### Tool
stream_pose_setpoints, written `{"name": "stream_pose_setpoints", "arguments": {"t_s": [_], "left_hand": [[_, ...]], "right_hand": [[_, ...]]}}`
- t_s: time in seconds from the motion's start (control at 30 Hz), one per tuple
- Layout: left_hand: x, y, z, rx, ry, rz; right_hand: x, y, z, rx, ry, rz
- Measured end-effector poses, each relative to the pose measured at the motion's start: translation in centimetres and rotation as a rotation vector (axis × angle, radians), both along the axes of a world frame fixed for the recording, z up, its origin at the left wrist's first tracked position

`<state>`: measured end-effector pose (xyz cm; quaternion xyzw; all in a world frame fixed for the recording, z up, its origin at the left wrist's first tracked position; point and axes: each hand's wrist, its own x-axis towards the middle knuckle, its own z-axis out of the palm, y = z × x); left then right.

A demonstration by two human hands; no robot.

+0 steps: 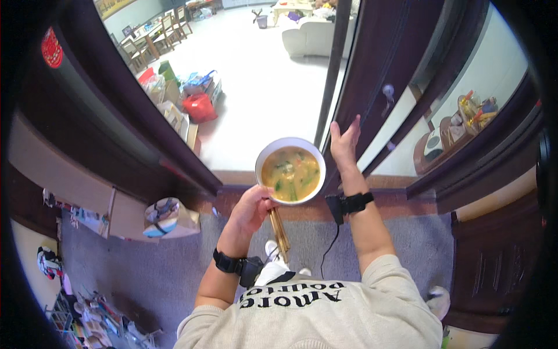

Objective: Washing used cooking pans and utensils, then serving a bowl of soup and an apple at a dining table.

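My left hand (253,209) grips the near left rim of a white bowl (290,142) at the doorway. Soup (293,174) with green leaves and pale pieces fills much of it. Several wooden chopsticks (280,233) hang below the bowl from the same hand, pointing back towards my body. My right hand (344,141) is right of the bowl, thumb and fingers apart, holding nothing. It lies against or just in front of the edge of a dark sliding door (377,65); whether it touches cannot be told.
A raised brown threshold (244,203) crosses before my feet. Bags and boxes, with a red bag (199,107), line the left just inside. Farther in are a white sofa (307,37) and a dining table (148,35). A paper bag (185,224) stands left on the grey floor.
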<state>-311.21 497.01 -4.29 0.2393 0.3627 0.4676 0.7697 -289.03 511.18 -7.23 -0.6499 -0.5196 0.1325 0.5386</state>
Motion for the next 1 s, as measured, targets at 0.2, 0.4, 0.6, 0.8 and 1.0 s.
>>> {"name": "stream_pose_setpoints", "arguments": {"t_s": [0.2,0.4,0.6,0.8,1.0], "left_hand": [[-0.8,9.0,-0.7,0.019,-0.014,-0.145],[-0.9,16.0,1.0,-0.041,-0.028,-0.255],[0.1,21.7,1.8,-0.041,-0.001,-0.233],[0.7,27.8,1.9,0.003,-0.005,-0.246],[1.5,35.0,2.2,-0.016,-0.032,-0.238]], "right_hand": [[-0.4,5.5,-3.2,0.183,0.172,-0.215],[0.2,8.8,-2.9,0.241,0.267,-0.149],[1.4,13.9,-1.8,0.17,0.235,-0.113],[2.5,22.3,-2.7,0.209,0.202,-0.066],[2.3,31.6,-3.2,0.262,0.195,0.038]]}}
